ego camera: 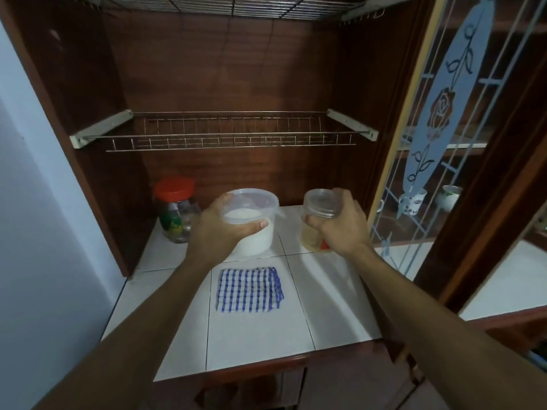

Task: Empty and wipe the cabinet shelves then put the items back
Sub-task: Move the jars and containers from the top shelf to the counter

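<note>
Left hand [217, 229] grips tub [257, 241], right hand [344, 227] jar [320, 203].

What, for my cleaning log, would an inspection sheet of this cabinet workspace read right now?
Surface: white tiled counter, no spill seen.
Job's things: lidded tub with white contents; small jar with yellowish contents; red-lidded jar standing at the back left; folded checked cloth lying in front of the tub; wire shelf above, nothing seen on it.
Clutter: nothing seen.
Grippers: left hand grips the tub at its top; right hand grips the small jar near its lid.
Cables: nothing seen.
Surroundings: glass door with a rose design at right, cups behind it; pale wall at left.
</note>
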Action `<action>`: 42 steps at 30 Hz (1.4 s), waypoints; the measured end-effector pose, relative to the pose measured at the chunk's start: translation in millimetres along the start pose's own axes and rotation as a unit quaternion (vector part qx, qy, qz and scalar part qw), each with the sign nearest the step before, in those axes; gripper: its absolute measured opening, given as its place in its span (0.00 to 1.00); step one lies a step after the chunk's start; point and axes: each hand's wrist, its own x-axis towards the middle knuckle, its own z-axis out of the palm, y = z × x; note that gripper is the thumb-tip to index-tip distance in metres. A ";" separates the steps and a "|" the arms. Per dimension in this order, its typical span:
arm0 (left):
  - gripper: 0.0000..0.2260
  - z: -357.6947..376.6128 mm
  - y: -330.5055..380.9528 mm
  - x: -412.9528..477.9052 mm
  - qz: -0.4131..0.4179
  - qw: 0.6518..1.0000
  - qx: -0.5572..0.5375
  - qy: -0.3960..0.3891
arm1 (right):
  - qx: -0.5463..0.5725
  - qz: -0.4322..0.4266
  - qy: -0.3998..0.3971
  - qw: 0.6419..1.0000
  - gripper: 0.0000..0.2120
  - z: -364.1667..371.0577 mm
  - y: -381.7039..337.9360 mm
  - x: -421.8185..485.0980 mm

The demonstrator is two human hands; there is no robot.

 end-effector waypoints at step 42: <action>0.34 175.2 -75.8 117.5 -0.017 0.991 -0.135 0.002 | -0.156 0.095 0.039 0.982 0.39 120.2 115.5 134.8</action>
